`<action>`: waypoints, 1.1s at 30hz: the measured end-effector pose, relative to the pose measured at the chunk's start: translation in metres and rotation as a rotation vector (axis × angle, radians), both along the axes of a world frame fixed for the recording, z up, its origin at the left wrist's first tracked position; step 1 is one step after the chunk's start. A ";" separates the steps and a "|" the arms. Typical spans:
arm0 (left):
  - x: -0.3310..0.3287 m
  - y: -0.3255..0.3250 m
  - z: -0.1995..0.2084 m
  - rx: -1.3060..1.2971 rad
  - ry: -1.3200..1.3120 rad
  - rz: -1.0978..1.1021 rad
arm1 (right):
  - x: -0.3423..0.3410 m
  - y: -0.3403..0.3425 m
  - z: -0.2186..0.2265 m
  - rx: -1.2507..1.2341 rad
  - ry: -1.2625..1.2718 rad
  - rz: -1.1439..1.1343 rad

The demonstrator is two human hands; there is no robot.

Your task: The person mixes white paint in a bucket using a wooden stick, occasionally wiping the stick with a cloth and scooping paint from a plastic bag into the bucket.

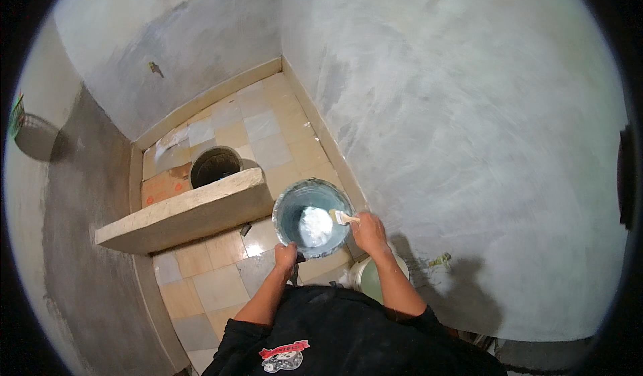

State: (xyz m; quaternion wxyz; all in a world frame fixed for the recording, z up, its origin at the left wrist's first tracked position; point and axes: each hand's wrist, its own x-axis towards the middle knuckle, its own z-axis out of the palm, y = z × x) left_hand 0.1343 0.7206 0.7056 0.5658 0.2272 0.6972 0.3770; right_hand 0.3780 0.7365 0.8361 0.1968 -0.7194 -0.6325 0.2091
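Note:
My left hand (286, 257) is closed on the near rim of a grey-blue bucket (290, 198) and holds it up in front of me. White liquid (315, 227), like paint, lies in the bottom of the bucket. A paintbrush (346, 218) with a pale wooden handle is in my right hand (368, 233), whose fingers are wrapped round the handle. The bristles point left over the bucket's right rim, above the inside. Whether they touch the bucket wall I cannot tell.
A low wall (194, 208) crosses the tiled floor (221, 285). Behind it stand a dark bucket (216, 164) and flattened cardboard (165, 186). A pale green bucket (372, 281) sits beside my right forearm. Brass taps stick out of the right wall (440, 262) and far wall (156, 69).

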 end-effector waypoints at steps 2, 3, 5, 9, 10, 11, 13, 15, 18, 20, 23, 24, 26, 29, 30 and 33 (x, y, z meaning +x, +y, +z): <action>-0.015 -0.002 -0.017 0.017 0.125 -0.079 | -0.011 0.005 -0.002 0.038 0.024 0.031; -0.005 -0.004 -0.004 0.003 0.222 -0.175 | -0.007 0.007 -0.007 0.050 0.024 0.029; -0.003 -0.006 0.006 0.068 0.360 -0.310 | -0.008 0.014 -0.014 -0.002 -0.028 0.040; -0.025 -0.004 -0.009 0.115 0.206 -0.088 | -0.027 0.017 -0.024 -0.040 -0.059 0.134; -0.031 -0.001 -0.003 0.107 0.215 -0.069 | -0.031 0.018 -0.023 -0.041 -0.054 0.151; -0.037 0.000 0.003 0.100 0.224 -0.048 | -0.037 0.019 -0.020 -0.042 -0.049 0.169; -0.046 0.004 0.017 0.096 0.255 -0.043 | -0.044 0.028 -0.014 -0.027 -0.070 0.210; -0.068 0.002 0.024 0.190 0.301 -0.109 | -0.058 0.043 -0.006 0.002 -0.109 0.252; -0.061 0.005 0.064 0.272 0.306 -0.165 | -0.067 0.067 -0.018 0.056 -0.226 0.298; -0.062 0.003 0.073 0.337 0.248 -0.132 | -0.082 0.062 -0.022 0.102 -0.245 0.405; -0.061 -0.003 0.084 0.321 0.263 -0.064 | -0.091 0.051 -0.020 0.055 -0.254 0.569; -0.063 -0.004 0.086 0.315 0.277 -0.074 | -0.092 0.049 -0.015 0.019 -0.258 0.621; -0.069 -0.005 0.087 0.300 0.305 -0.097 | -0.087 0.059 -0.012 0.055 -0.259 0.530; -0.064 -0.007 0.095 0.409 0.281 -0.162 | -0.087 0.074 0.004 0.144 -0.216 0.445; -0.060 -0.006 0.100 0.416 0.295 -0.184 | -0.088 0.076 0.009 0.181 -0.197 0.422; -0.057 -0.006 0.111 0.419 0.316 -0.216 | -0.100 0.059 -0.003 0.216 -0.180 0.647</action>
